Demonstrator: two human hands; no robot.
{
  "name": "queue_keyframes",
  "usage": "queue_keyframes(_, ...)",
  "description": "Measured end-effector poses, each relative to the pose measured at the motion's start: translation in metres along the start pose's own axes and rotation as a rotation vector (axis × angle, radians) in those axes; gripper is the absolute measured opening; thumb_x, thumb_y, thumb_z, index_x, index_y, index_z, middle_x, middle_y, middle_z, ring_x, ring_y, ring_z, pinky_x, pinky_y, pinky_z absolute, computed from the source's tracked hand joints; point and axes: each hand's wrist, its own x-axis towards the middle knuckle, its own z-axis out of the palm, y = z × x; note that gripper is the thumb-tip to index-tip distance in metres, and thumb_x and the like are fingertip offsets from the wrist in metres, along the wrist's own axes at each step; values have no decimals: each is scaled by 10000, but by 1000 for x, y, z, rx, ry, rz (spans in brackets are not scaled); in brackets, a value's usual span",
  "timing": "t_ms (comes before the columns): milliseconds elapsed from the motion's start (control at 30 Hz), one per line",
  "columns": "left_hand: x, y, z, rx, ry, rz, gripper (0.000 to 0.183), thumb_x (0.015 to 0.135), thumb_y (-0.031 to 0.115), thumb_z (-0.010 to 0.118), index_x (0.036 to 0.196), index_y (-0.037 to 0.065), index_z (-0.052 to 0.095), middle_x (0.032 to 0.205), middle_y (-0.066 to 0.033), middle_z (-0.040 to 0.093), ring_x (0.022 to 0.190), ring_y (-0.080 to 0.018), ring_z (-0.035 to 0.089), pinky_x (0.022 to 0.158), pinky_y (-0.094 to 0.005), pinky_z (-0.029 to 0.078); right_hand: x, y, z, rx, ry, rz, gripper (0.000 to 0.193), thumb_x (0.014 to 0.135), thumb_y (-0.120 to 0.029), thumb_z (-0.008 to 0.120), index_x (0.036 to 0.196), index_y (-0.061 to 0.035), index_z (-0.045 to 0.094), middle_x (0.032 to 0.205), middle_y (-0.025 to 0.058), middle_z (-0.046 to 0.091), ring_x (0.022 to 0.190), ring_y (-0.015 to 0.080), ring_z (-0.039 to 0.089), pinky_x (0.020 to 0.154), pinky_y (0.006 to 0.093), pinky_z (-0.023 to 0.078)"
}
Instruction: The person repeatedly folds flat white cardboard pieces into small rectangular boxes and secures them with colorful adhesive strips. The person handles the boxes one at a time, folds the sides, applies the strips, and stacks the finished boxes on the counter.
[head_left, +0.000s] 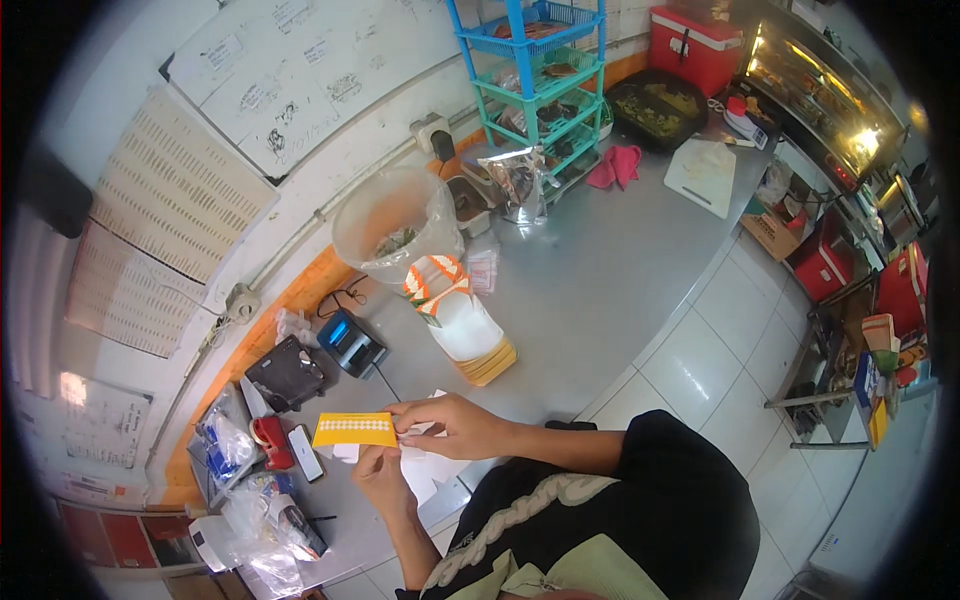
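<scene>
A yellow card-like piece [330, 434] with a row of white shapes is held up over the steel table. My right hand [447, 426] pinches its right end, fingers bent. From below, my left hand [384, 484] closes its fingertips on the lower edge of the same piece. White paper sheets [437, 472] lie on the table under and behind my hands. Farther off stands a stack of white and yellow paper pieces [472, 335], with orange-and-white printed pieces [437, 278] at its far end.
Left of my hands lie a phone [306, 453], a red tape dispenser [271, 441] and plastic bags [262, 515]. A card terminal [350, 343] and a plastic-lined bin [392, 225] stand along the wall. Farther back are a tiered rack [530, 95], pink cloth [614, 167] and white cutting board [702, 177].
</scene>
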Motion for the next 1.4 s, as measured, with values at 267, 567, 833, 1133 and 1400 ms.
queue_keyframes(267,7,-5,-5,24,-36,-97,95,819,-64,737,891,-14,702,917,-81,716,832,-131,662,792,-277,531,-4,34,4,248,30,24,261,922,-3,662,1182,6,639,1424,226,531,1211,191,601,978,312,526)
queue_keyframes(567,-11,25,21,543,-376,-28,218,913,39,658,1120,-13,702,977,-121,736,877,-221,704,825,-305,525,2,44,-12,-464,-103,234,381,925,-127,617,1292,-53,545,1066,240,684,997,365,677,817,431,522)
queue_keyframes(833,-33,180,-26,75,-24,1255,292,893,75,528,1167,28,617,1310,-116,532,1259,-325,459,1074,-482,347,-6,64,-27,-100,40,453,358,1051,-146,390,1365,-43,530,713,75,620,512,130,605,447,297,487)
queue_keyframes(1133,-31,221,18,35,147,1683,795,740,70,536,1505,94,318,1555,-236,249,1335,-415,299,1023,-548,294,-8,50,-16,-61,16,506,365,1037,-130,373,1331,18,531,754,125,635,478,157,585,415,292,468)
queue_keyframes(1400,-32,241,28,131,418,1667,696,746,-35,583,1410,148,479,1547,-113,352,1382,-300,306,1013,-543,294,-7,56,-10,105,36,470,364,1033,-131,390,1308,70,520,772,138,636,504,177,610,444,299,508)
